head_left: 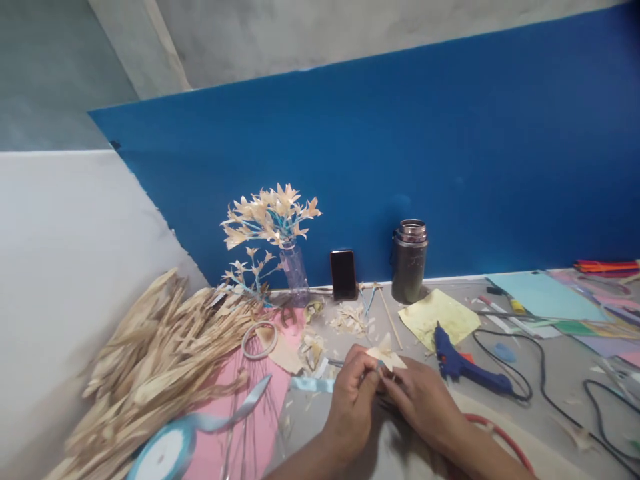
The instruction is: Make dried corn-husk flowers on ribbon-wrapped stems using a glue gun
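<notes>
Our left hand and right hand, equally near, are pinched on the pale flower, its petals opening toward one o'clock.

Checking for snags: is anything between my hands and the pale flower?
Nothing visible. Your left hand pinches the pale flower near its base, with your right hand close beside it. The blue glue gun lies off to the right, not between.

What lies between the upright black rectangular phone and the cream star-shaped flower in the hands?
In the head view, a loose pile of pale, thin shavings lies between the phone and the flower, with a slender tan stick to the pile's right.
</notes>
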A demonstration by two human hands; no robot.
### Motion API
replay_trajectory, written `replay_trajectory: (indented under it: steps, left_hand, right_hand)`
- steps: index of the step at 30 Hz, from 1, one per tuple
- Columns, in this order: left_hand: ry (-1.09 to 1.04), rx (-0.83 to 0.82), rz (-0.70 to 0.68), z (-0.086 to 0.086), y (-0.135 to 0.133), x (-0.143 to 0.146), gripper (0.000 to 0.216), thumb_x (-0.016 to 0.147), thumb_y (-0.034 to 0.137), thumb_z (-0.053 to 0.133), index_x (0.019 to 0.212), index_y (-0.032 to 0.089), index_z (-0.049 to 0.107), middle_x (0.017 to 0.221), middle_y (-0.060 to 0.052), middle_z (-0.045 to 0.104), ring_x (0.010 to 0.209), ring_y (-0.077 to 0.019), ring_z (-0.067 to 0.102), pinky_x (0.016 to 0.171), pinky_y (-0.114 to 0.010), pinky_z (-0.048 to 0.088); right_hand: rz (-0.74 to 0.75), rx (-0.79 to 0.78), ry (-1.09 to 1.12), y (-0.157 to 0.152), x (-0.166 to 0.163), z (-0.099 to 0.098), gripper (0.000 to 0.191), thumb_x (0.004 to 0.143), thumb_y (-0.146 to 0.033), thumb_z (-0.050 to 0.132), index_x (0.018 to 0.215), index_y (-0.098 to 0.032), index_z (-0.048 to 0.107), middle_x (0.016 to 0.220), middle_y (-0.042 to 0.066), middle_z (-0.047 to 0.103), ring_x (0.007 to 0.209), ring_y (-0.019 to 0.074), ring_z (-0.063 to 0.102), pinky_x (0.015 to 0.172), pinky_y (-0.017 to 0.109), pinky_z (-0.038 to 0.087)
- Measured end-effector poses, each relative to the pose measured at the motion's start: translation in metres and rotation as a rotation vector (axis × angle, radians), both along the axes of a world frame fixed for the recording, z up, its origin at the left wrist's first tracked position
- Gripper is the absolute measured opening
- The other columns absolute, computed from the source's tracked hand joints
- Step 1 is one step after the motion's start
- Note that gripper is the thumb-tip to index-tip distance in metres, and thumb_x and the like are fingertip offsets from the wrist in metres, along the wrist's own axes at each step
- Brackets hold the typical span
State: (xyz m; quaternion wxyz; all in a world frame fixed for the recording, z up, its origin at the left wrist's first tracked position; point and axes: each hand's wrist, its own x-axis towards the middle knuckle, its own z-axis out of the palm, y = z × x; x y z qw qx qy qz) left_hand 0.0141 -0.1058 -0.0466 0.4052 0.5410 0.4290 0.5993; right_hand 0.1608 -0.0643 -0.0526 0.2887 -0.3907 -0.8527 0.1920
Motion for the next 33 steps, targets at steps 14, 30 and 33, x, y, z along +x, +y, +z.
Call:
replay_trajectory:
  steps: [14,30,33]
  left_hand:
    - [-0.204,-0.135,0.022,-0.005,0.010,0.000,0.016,0.083,0.031,0.069,0.076,0.016,0.072,0.075,-0.005,0.067,0.075,-0.0177,0.058,0.074,-0.026,0.044]
    - [-0.518,-0.330,-0.180,-0.004,0.014,0.000,0.038,0.065,0.037,0.088,0.074,0.016,0.058,0.063,0.001,0.064,0.053,-0.0108,0.057,0.056,-0.023,0.044]
    - [-0.495,-0.327,-0.204,-0.006,0.012,0.001,0.040,0.067,0.041,0.086,0.071,0.017,0.055,0.059,0.002,0.061,0.051,-0.0101,0.054,0.054,-0.022,0.042]
  right_hand:
    - [-0.009,-0.311,0.222,0.009,0.001,0.006,0.030,0.084,-0.034,0.058,0.060,-0.022,0.045,0.057,-0.004,0.052,0.059,0.0140,0.047,0.055,0.024,0.031]
    - [0.200,-0.735,0.460,0.002,0.004,0.017,0.022,0.082,-0.034,0.061,0.068,-0.019,0.053,0.056,-0.005,0.054,0.049,0.0095,0.046,0.049,0.022,0.033]
    - [0.195,-0.723,0.413,0.003,0.004,0.015,0.018,0.080,-0.030,0.061,0.068,-0.018,0.055,0.060,-0.003,0.058,0.051,0.0097,0.050,0.051,0.022,0.035]
